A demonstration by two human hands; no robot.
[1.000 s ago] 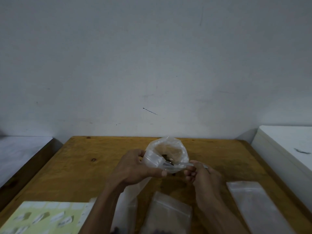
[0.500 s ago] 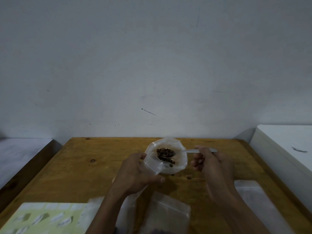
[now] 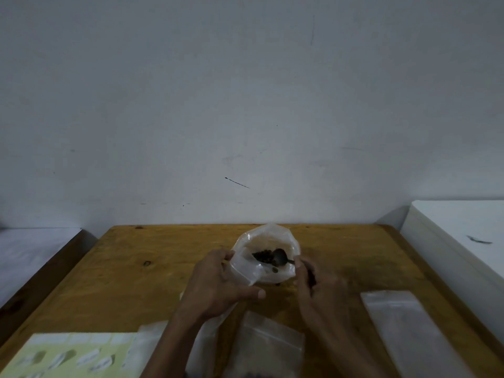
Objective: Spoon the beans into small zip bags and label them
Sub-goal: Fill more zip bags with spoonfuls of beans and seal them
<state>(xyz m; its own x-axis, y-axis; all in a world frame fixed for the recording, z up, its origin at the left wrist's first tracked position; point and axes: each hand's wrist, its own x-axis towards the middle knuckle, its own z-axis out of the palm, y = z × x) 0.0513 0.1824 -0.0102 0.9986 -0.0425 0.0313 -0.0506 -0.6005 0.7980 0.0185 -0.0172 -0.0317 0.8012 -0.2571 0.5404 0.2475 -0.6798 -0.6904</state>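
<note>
A person works at a wooden desk [image 3: 152, 268] that stands against a pale wall [image 3: 245, 91]. The left hand [image 3: 218, 285] holds a small clear zip bag [image 3: 266, 253] above the middle of the desk, its fingers curled round the bag's near left edge and the thumb stretched out beneath it, so that this grip is closed on the plastic and keeps the mouth wide and rounded. The right hand [image 3: 317, 282] sits just beside the bag on the right, its fingers curled in a closed grip on the handle of a dark spoon [image 3: 281, 257], most of the handle being hidden by the hand. The spoon's bowl lies inside the open mouth of the bag, and a dark heap of beans [image 3: 263, 256] sits inside the bag just to the left of the bowl, with one or two loose beans lower down against the plastic. Whether any beans rest in the bowl cannot be told in the dim light. On the desk near the person lies a second zip bag [image 3: 270, 347] between the forearms, and a flat clear bag [image 3: 403, 328] lies to the right, well apart from the hands. At the near left corner lies a pale yellow-green label sheet [image 3: 68, 356] bearing small white labels. A white surface [image 3: 463, 227] borders the desk on the right.
</note>
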